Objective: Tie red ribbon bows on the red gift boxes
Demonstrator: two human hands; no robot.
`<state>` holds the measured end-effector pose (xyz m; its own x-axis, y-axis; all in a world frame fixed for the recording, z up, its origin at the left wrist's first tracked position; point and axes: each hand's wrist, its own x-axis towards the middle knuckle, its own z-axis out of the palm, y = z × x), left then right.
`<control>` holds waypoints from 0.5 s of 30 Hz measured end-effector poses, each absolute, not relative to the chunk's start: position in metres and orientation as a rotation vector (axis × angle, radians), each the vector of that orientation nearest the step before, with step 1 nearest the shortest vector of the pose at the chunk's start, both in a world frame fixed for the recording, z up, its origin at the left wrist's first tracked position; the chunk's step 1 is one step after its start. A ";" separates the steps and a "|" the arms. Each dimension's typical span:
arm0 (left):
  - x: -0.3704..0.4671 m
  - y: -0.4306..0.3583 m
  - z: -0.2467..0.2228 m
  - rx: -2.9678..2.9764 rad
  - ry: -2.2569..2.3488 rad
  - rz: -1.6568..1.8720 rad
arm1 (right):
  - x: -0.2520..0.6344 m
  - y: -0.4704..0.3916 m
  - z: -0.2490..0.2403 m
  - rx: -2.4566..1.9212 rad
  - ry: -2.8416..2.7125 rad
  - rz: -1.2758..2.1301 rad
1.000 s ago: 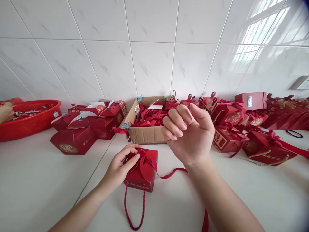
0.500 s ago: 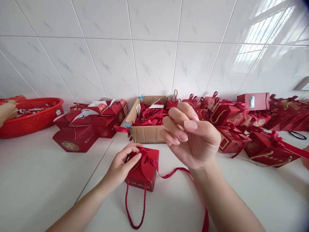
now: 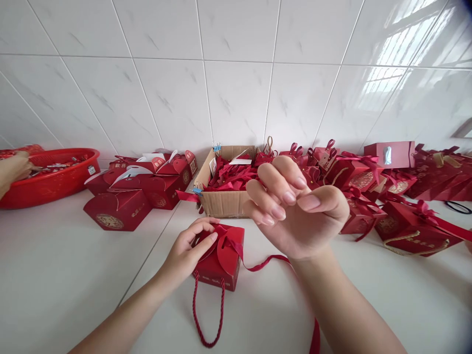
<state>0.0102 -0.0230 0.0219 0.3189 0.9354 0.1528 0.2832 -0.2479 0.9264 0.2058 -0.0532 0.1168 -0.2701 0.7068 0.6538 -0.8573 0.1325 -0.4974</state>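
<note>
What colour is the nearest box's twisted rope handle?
The rope handle is dark red, best seen in the head view.

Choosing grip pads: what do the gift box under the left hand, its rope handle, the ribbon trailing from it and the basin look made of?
Gift box: probably coated paperboard, low sheen; thin folded flaps, crisp edges.
Rope handle: twisted cord, visible spiral strands; fibre unclear.
Ribbon: likely fabric, perhaps satin; limp curves.
Basin: likely glossy plastic; smooth, evenly coloured wall with highlights.
</note>
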 end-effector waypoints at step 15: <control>0.011 -0.023 0.023 1.655 1.097 0.945 | 0.202 -0.057 0.119 0.378 -1.148 1.533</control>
